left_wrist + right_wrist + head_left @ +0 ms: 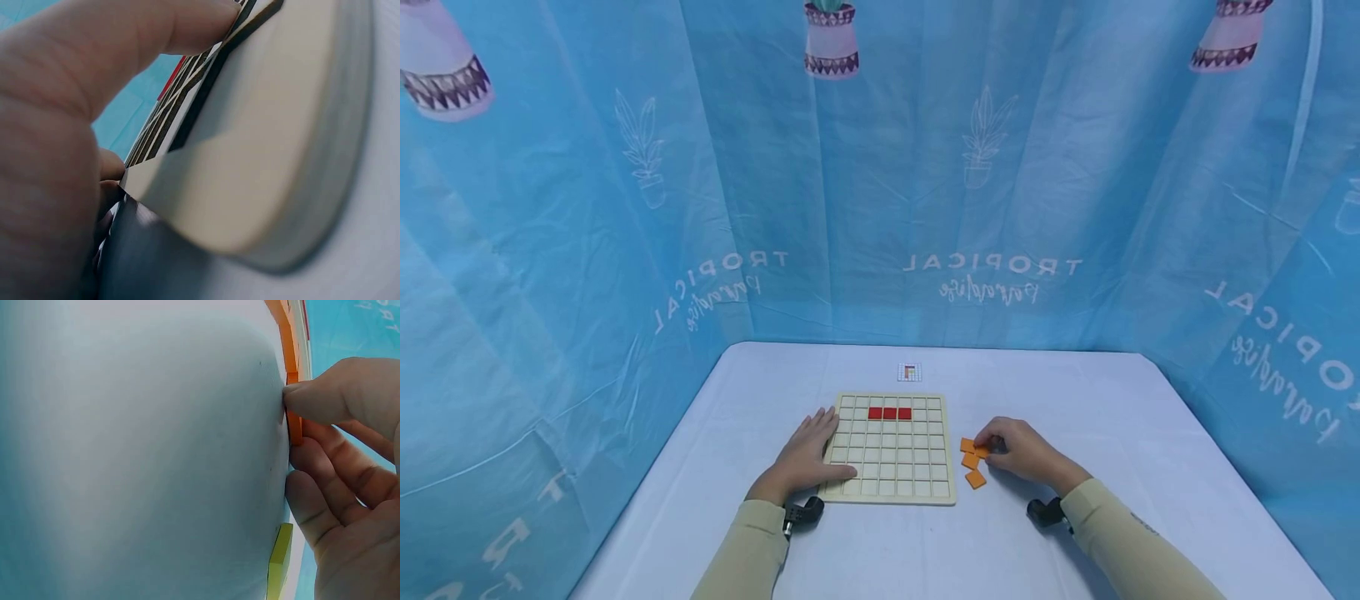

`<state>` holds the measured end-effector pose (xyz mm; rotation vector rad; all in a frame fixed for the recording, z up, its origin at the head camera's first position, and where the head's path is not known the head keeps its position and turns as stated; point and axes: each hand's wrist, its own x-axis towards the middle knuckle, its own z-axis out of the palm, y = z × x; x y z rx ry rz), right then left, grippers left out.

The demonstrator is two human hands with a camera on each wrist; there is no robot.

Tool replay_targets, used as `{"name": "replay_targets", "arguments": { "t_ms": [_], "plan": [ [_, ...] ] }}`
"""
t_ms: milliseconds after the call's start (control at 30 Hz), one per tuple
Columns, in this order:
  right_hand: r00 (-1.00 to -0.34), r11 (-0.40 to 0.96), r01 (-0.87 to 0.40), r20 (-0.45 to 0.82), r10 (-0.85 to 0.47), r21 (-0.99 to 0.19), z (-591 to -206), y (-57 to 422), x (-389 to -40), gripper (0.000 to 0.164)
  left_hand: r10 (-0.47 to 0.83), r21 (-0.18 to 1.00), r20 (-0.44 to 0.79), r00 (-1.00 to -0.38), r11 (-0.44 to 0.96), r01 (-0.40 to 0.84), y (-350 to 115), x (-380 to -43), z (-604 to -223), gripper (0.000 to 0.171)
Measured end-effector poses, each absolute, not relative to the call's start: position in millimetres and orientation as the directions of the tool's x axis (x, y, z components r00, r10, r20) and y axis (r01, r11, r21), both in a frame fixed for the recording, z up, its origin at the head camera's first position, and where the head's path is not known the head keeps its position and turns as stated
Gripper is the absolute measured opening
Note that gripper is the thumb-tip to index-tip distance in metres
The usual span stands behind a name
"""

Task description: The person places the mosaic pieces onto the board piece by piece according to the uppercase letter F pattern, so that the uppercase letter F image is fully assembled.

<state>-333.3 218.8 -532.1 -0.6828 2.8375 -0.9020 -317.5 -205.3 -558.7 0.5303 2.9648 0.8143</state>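
Note:
A pale wooden grid board (895, 501) lies on the white table, with three red square tiles (890, 413) side by side in one of its upper rows. My left hand (805, 454) rests along the board's left side, fingers extended at the edge and thumb over the lower left squares. To the right of the board, my right hand (1022, 450) pinches an orange square tile (295, 428) between thumb and fingers, close to the table. Other orange tiles (975, 479) lie loosely grouped beside that hand.
Beyond the board, a small printed grid card (909, 372) lies on the white table (1060, 392). A yellow tile (280, 562) appears under the right hand in the right wrist view. Blue patterned curtains (887, 200) enclose the table's back and sides.

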Motion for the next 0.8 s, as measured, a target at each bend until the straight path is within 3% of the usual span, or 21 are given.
{"name": "replay_targets", "arguments": {
  "t_ms": [800],
  "plan": [
    [-0.938,0.733,-0.291,0.034,-0.344,-0.615,-527.3,211.9,-336.1,0.027,0.334,0.492,0.075,-0.94,0.807,0.326,-206.1,-316.4,-558.8,0.122]
  ]
}}
